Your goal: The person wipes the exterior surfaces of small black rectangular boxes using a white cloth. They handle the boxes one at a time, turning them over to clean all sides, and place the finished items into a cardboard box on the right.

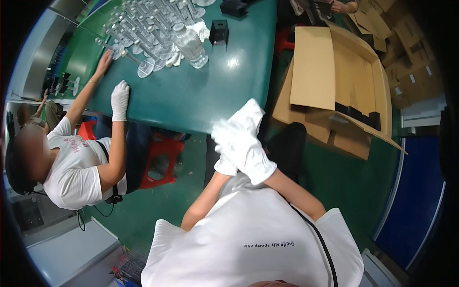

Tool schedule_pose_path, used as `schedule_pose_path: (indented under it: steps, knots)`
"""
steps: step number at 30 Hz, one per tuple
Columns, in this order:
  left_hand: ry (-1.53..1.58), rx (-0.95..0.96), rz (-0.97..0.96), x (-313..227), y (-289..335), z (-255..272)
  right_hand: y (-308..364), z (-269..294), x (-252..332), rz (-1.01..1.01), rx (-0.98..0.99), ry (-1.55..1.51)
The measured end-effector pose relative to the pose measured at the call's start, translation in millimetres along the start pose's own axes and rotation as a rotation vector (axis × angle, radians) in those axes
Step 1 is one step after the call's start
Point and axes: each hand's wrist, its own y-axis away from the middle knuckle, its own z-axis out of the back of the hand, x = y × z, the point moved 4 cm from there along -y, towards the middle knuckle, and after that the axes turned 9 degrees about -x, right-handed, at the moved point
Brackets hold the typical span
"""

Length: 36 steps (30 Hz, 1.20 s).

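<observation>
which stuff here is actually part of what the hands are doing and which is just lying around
In hand:
left hand, right hand, both in white gloves, pressed together at the green table edge

Lying about:
clear stands
clear bottle
black box
open cardboard carton
red stool

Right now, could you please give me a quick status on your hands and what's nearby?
Left hand and right hand gloved in white, pressed together, holding nothing visible. Green table edge just ahead. Open cardboard box to the right. Co-worker's gloved hand on the table.
</observation>
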Motion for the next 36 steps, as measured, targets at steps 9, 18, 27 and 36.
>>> schedule_pose_path:
  steps: [9,18,27,36]
  knots:
    - [-0.396,-0.295,-0.056,0.6,-79.9,79.6,10.0,52.4,-11.5,-0.498,-0.003,-0.452]
    - [-0.225,-0.452,-0.150,-29.7,-93.7,107.4,65.8,60.3,-59.2,-0.431,-0.132,-0.355]
    - [-0.617,-0.282,-0.596,-85.5,-233.9,-4.1,89.2,58.2,-60.2,-0.763,-0.115,-0.516]
    - [-0.527,-0.420,-0.391,-45.1,-342.3,-33.3,123.7,48.7,-107.1,-0.894,-0.375,-0.696]
